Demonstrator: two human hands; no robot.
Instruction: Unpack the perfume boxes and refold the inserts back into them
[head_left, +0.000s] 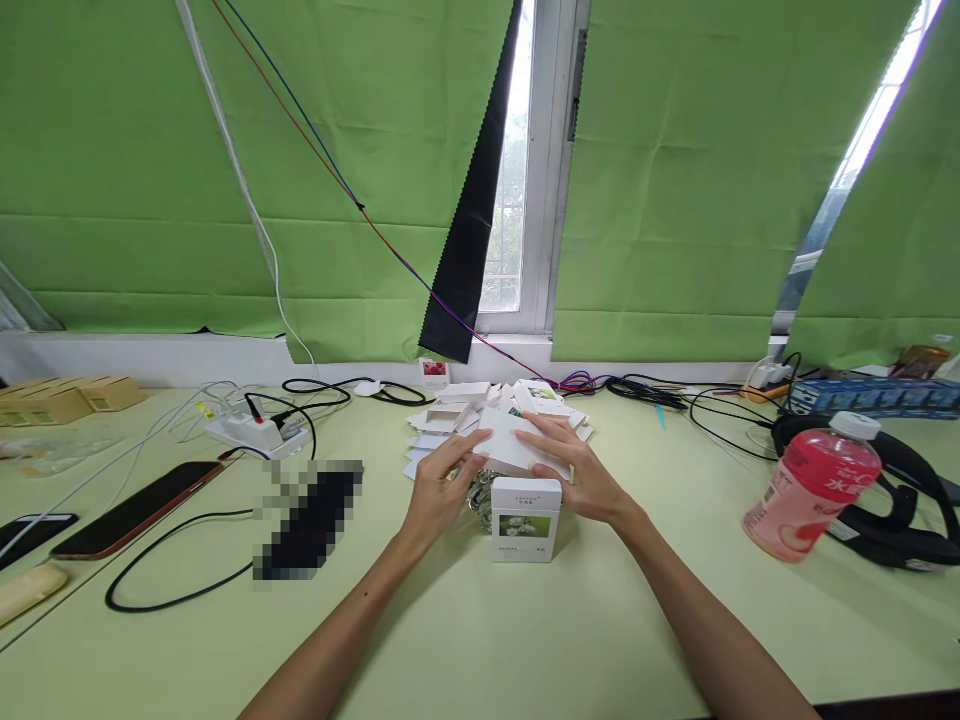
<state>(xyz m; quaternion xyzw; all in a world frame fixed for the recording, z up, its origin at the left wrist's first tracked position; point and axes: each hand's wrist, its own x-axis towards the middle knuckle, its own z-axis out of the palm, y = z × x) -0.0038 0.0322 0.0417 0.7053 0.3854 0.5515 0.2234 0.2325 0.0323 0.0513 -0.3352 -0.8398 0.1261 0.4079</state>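
My left hand (444,482) pinches the left edge of a white small carton (501,440), thumb and fingers pressed to it. On its right side, my right hand (579,470) grips the same carton, with fingers across its top. A small white box (525,545) with a flower picture stands upright in front of it. Beneath and behind the hands, a metal chain-like bundle (480,500) shows only in part. A loose pile of white cartons (442,420) lies just beyond, some flat, some overlapping.
A pink drink bottle (806,490) and a black headset-like strap (915,540) are at right. Left are a power strip (259,435), phones (139,510) and a looping black cable (112,590). Brown boxes (64,402) sit far left. Cables (645,390) run along the back edge.
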